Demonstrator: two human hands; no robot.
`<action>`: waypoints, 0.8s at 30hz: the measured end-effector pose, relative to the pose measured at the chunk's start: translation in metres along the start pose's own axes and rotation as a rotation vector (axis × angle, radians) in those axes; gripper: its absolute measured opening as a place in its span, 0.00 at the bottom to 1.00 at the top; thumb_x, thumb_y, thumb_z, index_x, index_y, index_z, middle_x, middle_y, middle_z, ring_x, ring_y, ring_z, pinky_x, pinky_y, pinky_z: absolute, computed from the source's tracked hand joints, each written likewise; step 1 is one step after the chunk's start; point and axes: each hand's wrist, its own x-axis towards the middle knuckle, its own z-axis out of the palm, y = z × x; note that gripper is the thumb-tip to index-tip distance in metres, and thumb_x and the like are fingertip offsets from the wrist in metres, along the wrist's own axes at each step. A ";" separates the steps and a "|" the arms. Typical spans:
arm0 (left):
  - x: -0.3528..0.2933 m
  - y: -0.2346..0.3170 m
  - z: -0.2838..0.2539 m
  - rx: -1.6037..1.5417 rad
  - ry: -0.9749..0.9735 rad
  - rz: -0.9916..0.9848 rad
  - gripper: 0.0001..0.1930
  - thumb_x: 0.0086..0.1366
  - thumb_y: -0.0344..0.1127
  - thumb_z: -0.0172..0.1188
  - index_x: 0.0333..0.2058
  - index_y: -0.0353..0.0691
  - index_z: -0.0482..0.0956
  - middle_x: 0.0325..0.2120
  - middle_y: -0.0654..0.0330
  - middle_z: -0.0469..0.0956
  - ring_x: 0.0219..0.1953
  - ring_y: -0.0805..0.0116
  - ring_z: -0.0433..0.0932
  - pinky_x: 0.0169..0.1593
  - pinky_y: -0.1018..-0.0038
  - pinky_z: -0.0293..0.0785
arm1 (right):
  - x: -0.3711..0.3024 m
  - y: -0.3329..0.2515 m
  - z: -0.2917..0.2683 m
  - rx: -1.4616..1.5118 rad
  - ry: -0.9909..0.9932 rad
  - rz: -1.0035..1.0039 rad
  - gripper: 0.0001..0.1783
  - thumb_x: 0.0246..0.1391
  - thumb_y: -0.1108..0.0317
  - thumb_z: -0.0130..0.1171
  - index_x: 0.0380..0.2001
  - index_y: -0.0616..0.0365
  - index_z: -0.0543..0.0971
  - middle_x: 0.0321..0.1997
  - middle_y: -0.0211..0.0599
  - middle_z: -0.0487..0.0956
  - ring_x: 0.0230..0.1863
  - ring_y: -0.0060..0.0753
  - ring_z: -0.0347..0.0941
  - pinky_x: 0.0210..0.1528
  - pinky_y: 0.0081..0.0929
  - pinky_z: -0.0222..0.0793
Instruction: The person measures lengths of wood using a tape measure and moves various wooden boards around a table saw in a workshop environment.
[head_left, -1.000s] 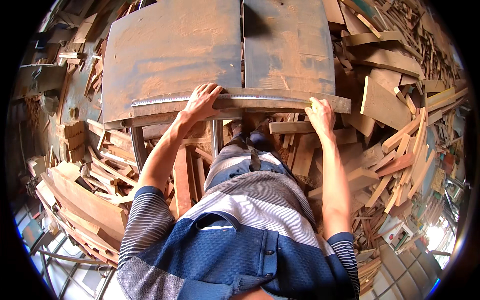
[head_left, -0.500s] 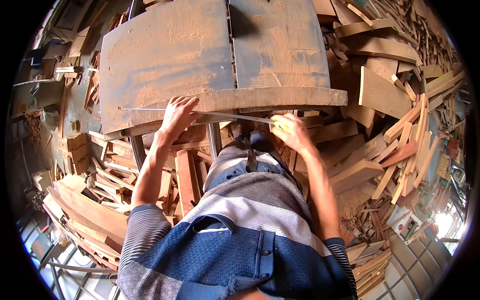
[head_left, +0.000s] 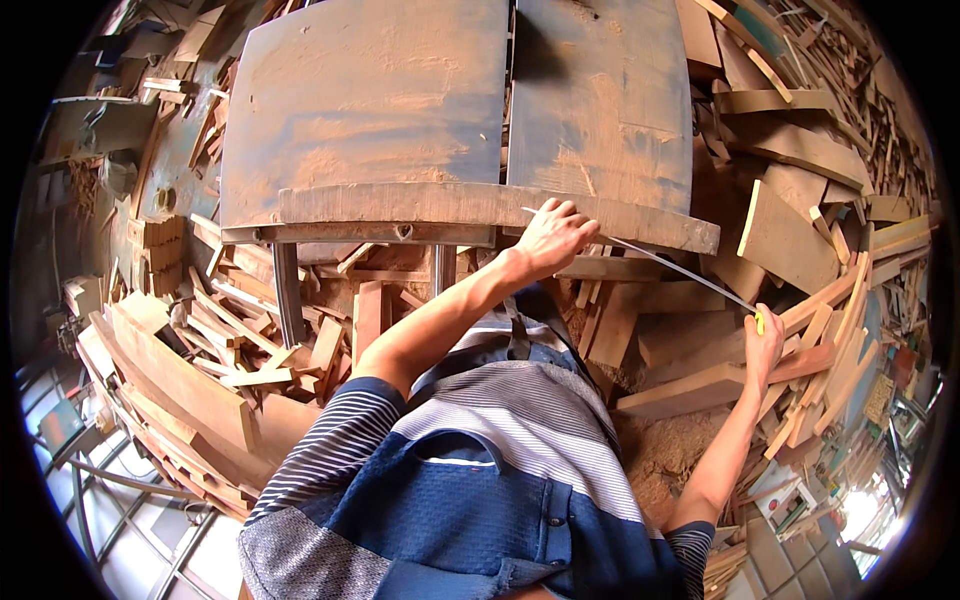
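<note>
A long, slightly curved wooden board (head_left: 400,203) lies along the near edge of the sawdust-covered metal table (head_left: 350,110). Over the right half of this board is my left hand (head_left: 553,240), fingers curled round the thin blade of a tape measure. A short end of the blade sticks out to the left of those fingers. From there the blade (head_left: 685,272) runs taut, down and to the right, past the board's edge. My right hand (head_left: 765,345) is closed round the yellow tape measure case (head_left: 760,323), mostly hidden in the fingers, away from the table.
A dark slot (head_left: 510,90) splits the tabletop. Metal legs (head_left: 288,290) stand under its near side. Offcuts (head_left: 230,330) are heaped at the left, and more planks (head_left: 820,330) lean at the right, close to my right hand. Sawdust (head_left: 665,450) covers the floor there.
Both hands have moved right: the left slid along to the board's right half, the right swung outward and nearer me with the tape case. The blade's free end has come right too.
</note>
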 end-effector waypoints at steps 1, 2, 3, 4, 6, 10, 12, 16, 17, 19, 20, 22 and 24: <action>0.005 -0.002 0.002 0.011 0.012 -0.041 0.10 0.67 0.38 0.59 0.44 0.45 0.83 0.37 0.61 0.84 0.48 0.56 0.77 0.55 0.59 0.68 | 0.006 0.000 0.002 0.021 -0.014 -0.005 0.20 0.55 0.68 0.71 0.53 0.56 0.85 0.50 0.47 0.82 0.53 0.53 0.78 0.59 0.45 0.73; 0.008 -0.004 0.002 0.003 0.012 -0.061 0.10 0.67 0.37 0.59 0.44 0.45 0.83 0.38 0.60 0.84 0.48 0.56 0.77 0.56 0.59 0.68 | 0.008 0.001 0.003 0.040 -0.027 -0.002 0.20 0.55 0.68 0.71 0.52 0.56 0.85 0.49 0.47 0.82 0.53 0.54 0.78 0.59 0.46 0.73; 0.009 -0.008 0.002 -0.005 0.013 -0.081 0.10 0.66 0.36 0.59 0.43 0.44 0.83 0.38 0.60 0.83 0.48 0.55 0.77 0.56 0.58 0.68 | 0.012 0.001 0.008 0.030 -0.030 -0.021 0.20 0.55 0.68 0.71 0.52 0.56 0.85 0.49 0.47 0.82 0.53 0.54 0.77 0.59 0.46 0.72; 0.009 -0.011 0.001 -0.012 0.013 -0.103 0.09 0.66 0.36 0.59 0.42 0.44 0.84 0.38 0.59 0.83 0.48 0.55 0.77 0.56 0.58 0.68 | 0.019 0.000 0.014 0.020 -0.034 -0.041 0.20 0.55 0.68 0.71 0.52 0.56 0.85 0.49 0.47 0.82 0.53 0.54 0.77 0.59 0.46 0.72; 0.005 -0.018 0.004 -0.035 0.068 -0.132 0.11 0.65 0.34 0.60 0.45 0.43 0.84 0.42 0.59 0.83 0.49 0.54 0.77 0.57 0.58 0.69 | 0.033 -0.007 0.023 -0.007 -0.023 -0.095 0.20 0.55 0.68 0.72 0.52 0.56 0.85 0.49 0.46 0.82 0.53 0.54 0.77 0.59 0.47 0.71; -0.004 -0.022 0.005 -0.039 0.129 -0.166 0.12 0.64 0.32 0.61 0.46 0.42 0.84 0.43 0.57 0.82 0.50 0.52 0.77 0.57 0.56 0.71 | 0.055 -0.012 0.037 -0.003 -0.038 -0.118 0.21 0.54 0.66 0.72 0.52 0.54 0.86 0.49 0.45 0.83 0.53 0.53 0.77 0.60 0.46 0.71; -0.001 -0.020 0.008 -0.053 0.166 -0.154 0.11 0.63 0.30 0.61 0.45 0.42 0.84 0.41 0.56 0.82 0.49 0.51 0.78 0.56 0.55 0.72 | 0.059 -0.003 0.045 -0.021 -0.029 -0.154 0.21 0.53 0.67 0.72 0.52 0.55 0.86 0.49 0.46 0.83 0.53 0.53 0.78 0.58 0.46 0.73; 0.002 -0.025 0.011 -0.098 0.200 -0.159 0.10 0.62 0.27 0.61 0.42 0.40 0.83 0.39 0.53 0.81 0.47 0.48 0.77 0.53 0.54 0.73 | 0.080 0.000 0.052 0.039 -0.011 -0.169 0.19 0.50 0.64 0.74 0.47 0.54 0.88 0.44 0.45 0.85 0.48 0.52 0.82 0.51 0.44 0.77; -0.002 -0.026 0.008 -0.108 0.217 -0.170 0.10 0.61 0.26 0.61 0.42 0.40 0.83 0.39 0.53 0.81 0.46 0.48 0.77 0.53 0.54 0.74 | 0.087 -0.014 0.051 0.020 -0.047 -0.148 0.20 0.51 0.61 0.73 0.48 0.51 0.89 0.44 0.43 0.86 0.47 0.52 0.82 0.51 0.44 0.77; -0.002 -0.027 0.012 -0.079 0.219 -0.152 0.10 0.61 0.25 0.62 0.42 0.39 0.82 0.39 0.52 0.81 0.45 0.47 0.77 0.52 0.54 0.74 | 0.092 -0.011 0.053 0.042 -0.059 -0.117 0.20 0.52 0.58 0.72 0.49 0.47 0.89 0.47 0.40 0.86 0.52 0.50 0.80 0.56 0.44 0.76; -0.003 -0.028 0.012 -0.088 0.232 -0.138 0.11 0.60 0.24 0.62 0.43 0.38 0.81 0.39 0.52 0.80 0.45 0.47 0.77 0.52 0.55 0.74 | 0.095 -0.016 0.056 0.008 -0.047 -0.106 0.20 0.51 0.59 0.73 0.49 0.45 0.89 0.45 0.42 0.84 0.51 0.51 0.81 0.55 0.43 0.77; -0.004 -0.028 0.010 -0.097 0.233 -0.133 0.12 0.60 0.23 0.63 0.43 0.37 0.81 0.38 0.52 0.80 0.44 0.47 0.77 0.52 0.56 0.74 | 0.103 -0.025 0.057 -0.006 -0.094 -0.068 0.21 0.52 0.60 0.72 0.50 0.45 0.88 0.48 0.43 0.84 0.53 0.51 0.80 0.57 0.46 0.76; -0.002 -0.027 0.009 -0.098 0.214 -0.137 0.11 0.61 0.23 0.63 0.43 0.37 0.80 0.39 0.52 0.80 0.44 0.47 0.77 0.52 0.56 0.74 | 0.106 -0.021 0.060 -0.001 -0.107 -0.065 0.21 0.52 0.60 0.72 0.51 0.45 0.87 0.49 0.43 0.84 0.54 0.52 0.79 0.58 0.47 0.76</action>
